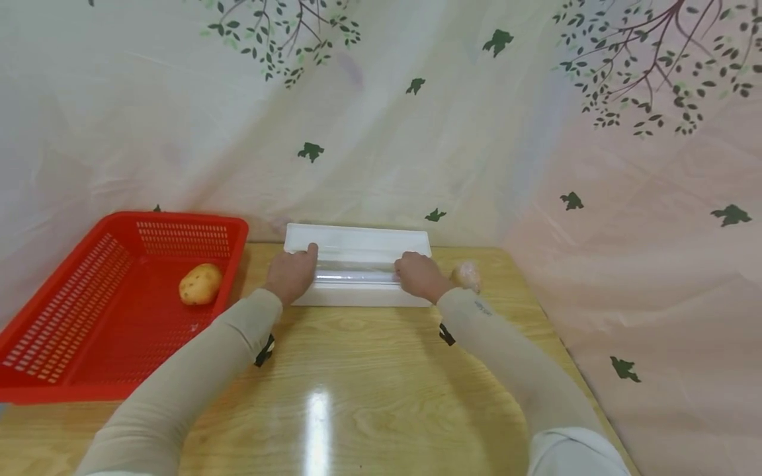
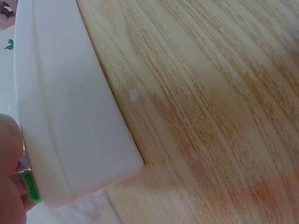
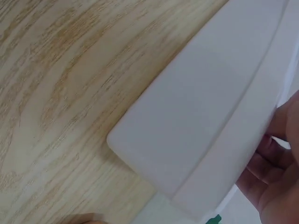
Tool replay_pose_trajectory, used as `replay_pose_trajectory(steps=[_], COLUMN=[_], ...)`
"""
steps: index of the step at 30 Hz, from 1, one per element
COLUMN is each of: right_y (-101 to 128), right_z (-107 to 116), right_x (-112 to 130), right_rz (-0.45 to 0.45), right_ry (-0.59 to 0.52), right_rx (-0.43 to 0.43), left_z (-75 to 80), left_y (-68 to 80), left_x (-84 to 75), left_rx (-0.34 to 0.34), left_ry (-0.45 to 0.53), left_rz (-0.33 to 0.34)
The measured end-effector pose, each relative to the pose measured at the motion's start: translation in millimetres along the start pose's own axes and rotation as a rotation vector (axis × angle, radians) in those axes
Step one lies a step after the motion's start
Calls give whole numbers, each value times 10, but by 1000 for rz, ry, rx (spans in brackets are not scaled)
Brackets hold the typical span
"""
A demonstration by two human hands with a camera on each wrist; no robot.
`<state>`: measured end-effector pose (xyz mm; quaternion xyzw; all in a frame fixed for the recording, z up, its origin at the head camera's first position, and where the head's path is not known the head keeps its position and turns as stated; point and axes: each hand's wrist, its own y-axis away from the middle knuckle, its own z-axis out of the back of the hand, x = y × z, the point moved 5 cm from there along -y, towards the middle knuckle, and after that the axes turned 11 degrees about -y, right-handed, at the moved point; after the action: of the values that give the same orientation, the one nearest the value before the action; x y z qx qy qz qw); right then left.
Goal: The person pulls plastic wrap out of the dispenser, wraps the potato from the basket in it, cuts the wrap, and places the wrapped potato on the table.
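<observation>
Over on the far left, a red basket (image 1: pixel 71 311) sits on the wooden tabletop (image 1: pixel 357 383), and a yellow potato (image 1: pixel 200 283) lies inside it, toward its far right corner. Just to the right of the basket, at the far edge of the tabletop, is a long white box (image 1: pixel 357 246) with its lid open and a clear roll of wrap (image 1: pixel 357 272) lying along it. The left hand (image 1: pixel 290 273) rests on the left end of the box, with its fingers curled down over the roll and one finger pointing up onto the lid. In the left wrist view, the white box (image 2: pixel 65 116) fills the left side, a small green part (image 2: pixel 31 187) shows at its near end, and a bit of the hand sits beside it. The right hand (image 1: pixel 419 273) rests on the right end of the box, its fingers bent down over the roll and pinching it. In the right wrist view, the fingers (image 3: pixel 273 163) tuck under the edge of the white box (image 3: pixel 205 112). Just right of that hand, a second potato wrapped in clear film (image 1: pixel 466 274) lies on the tabletop. A pale curtain with tree and leaf prints (image 1: pixel 417 99) hangs behind everything.
</observation>
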<state>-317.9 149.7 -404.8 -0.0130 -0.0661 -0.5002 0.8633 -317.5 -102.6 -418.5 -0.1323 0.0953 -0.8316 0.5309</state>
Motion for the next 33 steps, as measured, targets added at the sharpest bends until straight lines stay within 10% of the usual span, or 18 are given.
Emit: replay_pose_trajectory(steps=[5, 15, 24, 33], right_y=[-17, -76, -45, -56], right_z=[19, -29, -86, -95], right_x=[-41, -19, -22, -170], right_rz=[-66, -118, -75, -161], right_ry=[-177, -44, 77, -250], right_rx=[12, 39, -60, -76], left_z=[-8, -65, -65, -56], left_y=[-9, 1, 41, 20], left_x=[7, 14, -20, -16], left_rx=[32, 121, 30, 10], left_ry=[-1, 20, 10, -13], left_rz=[18, 50, 10, 4])
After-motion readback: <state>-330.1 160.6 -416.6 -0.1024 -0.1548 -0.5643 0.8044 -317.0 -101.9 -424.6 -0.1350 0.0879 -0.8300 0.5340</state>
